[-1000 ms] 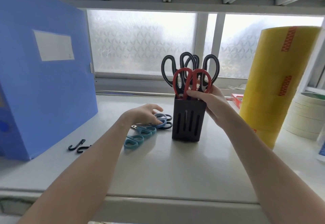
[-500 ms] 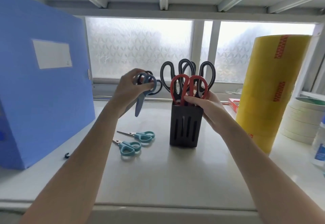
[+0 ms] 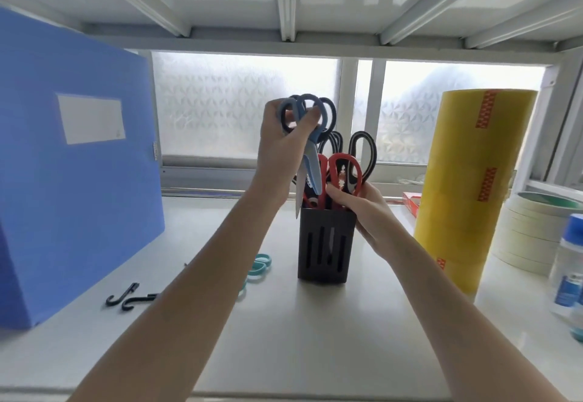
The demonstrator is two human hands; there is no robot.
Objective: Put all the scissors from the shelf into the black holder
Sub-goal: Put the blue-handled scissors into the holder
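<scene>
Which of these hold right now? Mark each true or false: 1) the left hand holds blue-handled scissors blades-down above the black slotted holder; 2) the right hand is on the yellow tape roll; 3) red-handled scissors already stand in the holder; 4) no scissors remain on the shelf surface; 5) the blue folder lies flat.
1) True: the left hand holds the blue-handled scissors blades-down over the black slotted holder.
2) False: the right hand grips the holder's top; the yellow tape roll stands apart.
3) True: red-handled scissors.
4) False: teal-handled scissors remain.
5) False: the blue folder stands upright.
</scene>
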